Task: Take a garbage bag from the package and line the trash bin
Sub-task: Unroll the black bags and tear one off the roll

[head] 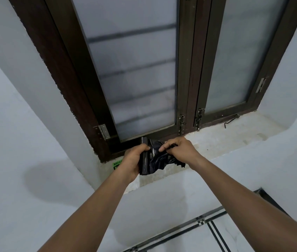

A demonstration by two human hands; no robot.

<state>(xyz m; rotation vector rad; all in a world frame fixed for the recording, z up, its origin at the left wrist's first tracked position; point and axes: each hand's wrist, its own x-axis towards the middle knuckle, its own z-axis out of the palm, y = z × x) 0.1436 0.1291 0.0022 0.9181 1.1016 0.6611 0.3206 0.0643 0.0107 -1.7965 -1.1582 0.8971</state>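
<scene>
White plaster walls frame a deep recess with a rough, stained sill below a dark brown window frame holding frosted glass panes. Metal hinges and small latches sit on the frame, and a bent metal hook lies on the sill to the right. Both bare arms reach up over the sill's front edge. The left hand wraps closed around a stiff, flat, dark pack held upright, thumb on top. The right hand pinches closed on crinkled, glossy black bag plastic coming out of the pack, just beside the left hand. A green label shows on the sill behind the left wrist. Pale floor tile with dark stripes shows at lower right.
</scene>
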